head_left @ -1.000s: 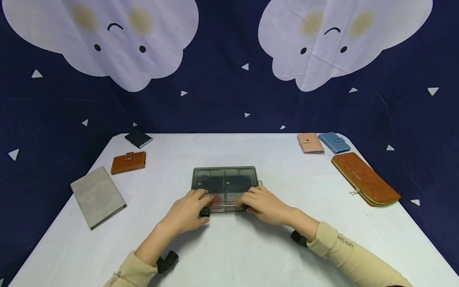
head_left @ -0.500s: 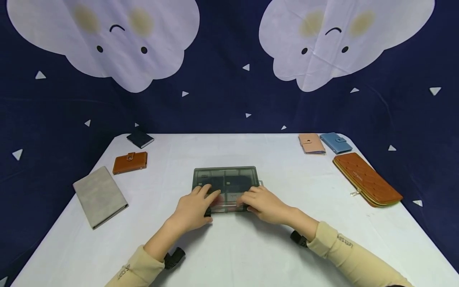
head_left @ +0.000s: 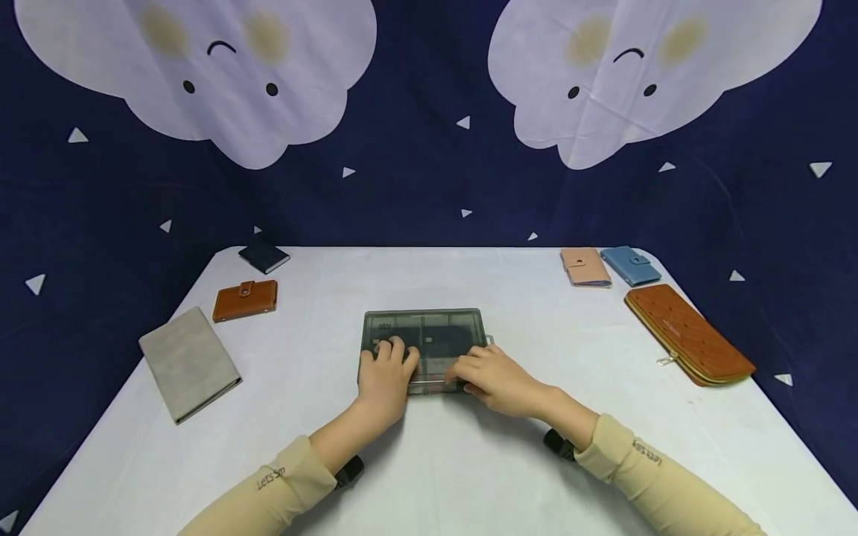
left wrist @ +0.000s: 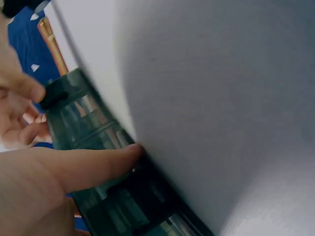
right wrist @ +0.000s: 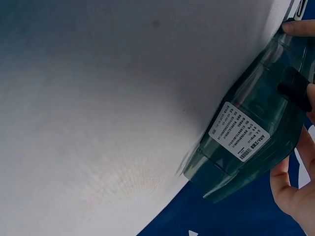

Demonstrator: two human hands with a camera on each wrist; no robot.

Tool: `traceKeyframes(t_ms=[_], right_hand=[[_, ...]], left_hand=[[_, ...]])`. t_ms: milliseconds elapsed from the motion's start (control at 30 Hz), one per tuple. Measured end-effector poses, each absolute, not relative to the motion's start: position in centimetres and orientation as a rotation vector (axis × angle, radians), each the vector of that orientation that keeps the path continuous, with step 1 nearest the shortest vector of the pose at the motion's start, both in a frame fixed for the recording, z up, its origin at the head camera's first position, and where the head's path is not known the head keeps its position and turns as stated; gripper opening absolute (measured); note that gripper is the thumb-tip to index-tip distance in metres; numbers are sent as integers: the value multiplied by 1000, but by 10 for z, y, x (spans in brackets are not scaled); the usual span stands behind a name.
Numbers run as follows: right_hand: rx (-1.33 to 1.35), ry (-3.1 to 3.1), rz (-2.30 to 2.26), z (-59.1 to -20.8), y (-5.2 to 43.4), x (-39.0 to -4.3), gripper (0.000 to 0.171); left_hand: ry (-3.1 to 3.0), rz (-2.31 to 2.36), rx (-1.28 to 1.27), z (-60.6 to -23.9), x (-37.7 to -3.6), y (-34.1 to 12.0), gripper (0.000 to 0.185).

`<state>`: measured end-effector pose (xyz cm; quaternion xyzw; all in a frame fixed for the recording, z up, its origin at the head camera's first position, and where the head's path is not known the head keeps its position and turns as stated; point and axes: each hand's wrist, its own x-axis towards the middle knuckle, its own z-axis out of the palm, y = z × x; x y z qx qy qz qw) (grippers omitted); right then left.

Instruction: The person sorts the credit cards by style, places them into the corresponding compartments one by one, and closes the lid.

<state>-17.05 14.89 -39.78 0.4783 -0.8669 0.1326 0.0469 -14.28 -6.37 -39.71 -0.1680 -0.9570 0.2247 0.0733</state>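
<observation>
A smoky see-through plastic box lies flat in the middle of the white table. My left hand lies over its near-left corner, fingers on the lid. In the left wrist view the thumb presses along the box's side wall. My right hand is at the near-right edge, fingers curled there. A black latch on the box sits between the right thumb and fingers. A white label is stuck to the box's underside.
On the left lie a grey fabric wallet, a brown snap wallet and a dark wallet. On the right lie a pink wallet, a blue wallet and a long orange zip wallet. A dark cloud-print backdrop hangs behind.
My left hand slid from the box's near-left edge, by a black latch, forward onto the lid. The right hand and the box stayed almost in place.
</observation>
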Motion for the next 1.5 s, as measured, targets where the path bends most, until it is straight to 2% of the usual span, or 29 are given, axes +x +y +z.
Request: traceKeyframes(t_ms=[133,400,567,733,933,1100,1233,1400,1500], right_hand=[[1464,-2647,407,-397,150,-169,25],[1466,-2652,385,-397,150,-169,25],[1462,-2652,395,-396,150,-169,25],[1467,-2652,406,-397,150,-169,25],[1449,-2649,405,-398,149,-169,27],[1428,-2688,530,-395,152,-168,28],[1202,-2697,622,-387,170,-170,36],[762,-2724,355,-381,213,-182,55],[595,-2802,239,-381,234,-187,66]], left_hand=[[-2925,732,-465,-397,-143,-58,51],[-3101,432,-601,-383,-145,-66,74],[-3096,193,-809,-373,-150,-90,63],[-3001,189,-977,-369,-152,-107,57],[-2947,144,-1013,-371,-153,-110,56],[-3003,-249,-1014,-375,-156,-120,65],[-2950,-506,-887,-374,-157,-140,75],[-2864,-382,-643,-377,-162,-173,76],[-2887,-346,-550,-382,-164,-186,77]])
